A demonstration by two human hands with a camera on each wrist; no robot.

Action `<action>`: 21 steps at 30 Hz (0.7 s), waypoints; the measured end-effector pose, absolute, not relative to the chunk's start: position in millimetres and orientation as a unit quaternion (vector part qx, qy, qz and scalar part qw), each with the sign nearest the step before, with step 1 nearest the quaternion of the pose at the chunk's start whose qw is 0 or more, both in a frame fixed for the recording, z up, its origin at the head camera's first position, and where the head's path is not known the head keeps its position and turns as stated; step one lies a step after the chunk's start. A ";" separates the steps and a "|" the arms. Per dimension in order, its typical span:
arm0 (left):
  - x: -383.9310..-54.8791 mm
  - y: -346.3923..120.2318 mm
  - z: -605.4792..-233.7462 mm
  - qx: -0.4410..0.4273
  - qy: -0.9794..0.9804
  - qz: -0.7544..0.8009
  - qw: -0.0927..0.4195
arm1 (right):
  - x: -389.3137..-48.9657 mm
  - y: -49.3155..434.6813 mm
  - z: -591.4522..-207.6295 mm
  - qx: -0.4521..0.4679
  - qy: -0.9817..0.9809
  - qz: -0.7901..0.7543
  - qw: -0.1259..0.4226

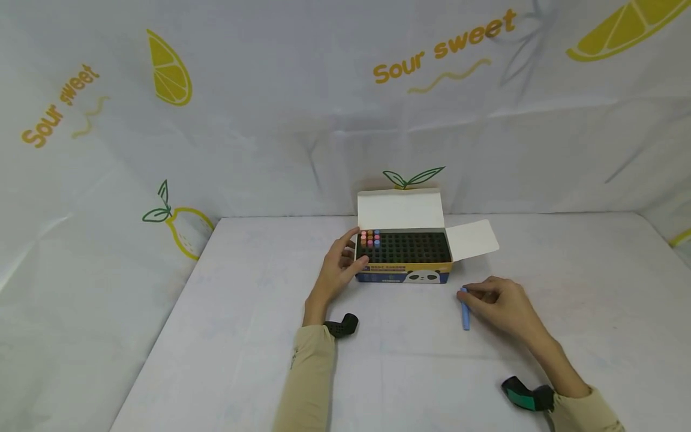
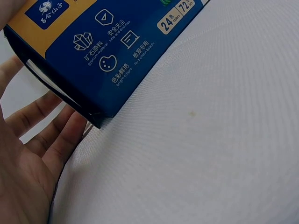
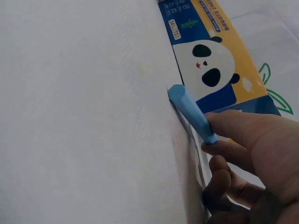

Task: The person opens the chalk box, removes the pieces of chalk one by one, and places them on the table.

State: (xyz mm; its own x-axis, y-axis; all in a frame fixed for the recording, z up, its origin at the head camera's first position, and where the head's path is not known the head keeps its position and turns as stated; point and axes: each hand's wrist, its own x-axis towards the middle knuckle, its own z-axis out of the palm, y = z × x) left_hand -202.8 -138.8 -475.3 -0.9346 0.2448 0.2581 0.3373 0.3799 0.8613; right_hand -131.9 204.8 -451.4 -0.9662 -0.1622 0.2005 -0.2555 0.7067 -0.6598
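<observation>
Nearest are two tan sleeves [image 1: 310,375], with a black-and-green wrist device [image 1: 528,397] by the right cuff and a black wrist device [image 1: 345,326] by the left. Beyond them, over the white counter [image 1: 421,372], the right hand [image 1: 504,307] pinches a light blue chalk stick [image 1: 465,317] by its far end between thumb and finger, the remaining fingers curled in beneath. The chalk juts from the left side of that hand, its free end pointing back toward the person (whether it touches the counter I cannot tell). It lies well to the right of the left hand [image 1: 336,270], just in front of the right end of the chalk box [image 1: 383,276].

The left hand grips the box's left end, thumb at the front edge and index finger at the back corner. The box's blue-and-yellow front bears a panda face. Inside, a small cluster of pink, orange and blue chalks [image 1: 370,239] stands at the left of a black holed insert [image 1: 418,245]. A white side flap [image 1: 473,239] spreads to the right; behind, the white lid [image 1: 399,210] stands raised before a lemon-printed backdrop [image 1: 281,120].
</observation>
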 end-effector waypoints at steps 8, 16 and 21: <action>-201.3 -139.5 -475.3 -0.177 -0.827 -0.531 0.050 | -132.8 202.1 -453.0 0.108 -0.927 0.354 0.064; -201.9 -139.8 -475.8 -0.171 -0.828 -0.532 0.044 | -132.3 200.5 -453.6 0.094 -0.930 0.349 0.065; -202.0 -139.6 -475.8 -0.172 -0.825 -0.537 0.039 | -131.7 200.2 -454.8 0.105 -0.926 0.353 0.079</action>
State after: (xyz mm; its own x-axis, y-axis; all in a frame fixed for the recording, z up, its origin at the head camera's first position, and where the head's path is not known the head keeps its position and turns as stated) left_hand -202.0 -139.6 -475.8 -0.9378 0.2421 0.2491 0.3256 0.3631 0.8730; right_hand -131.7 200.2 -454.8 -0.9656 -0.1379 0.2203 -0.2496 0.7285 -0.6379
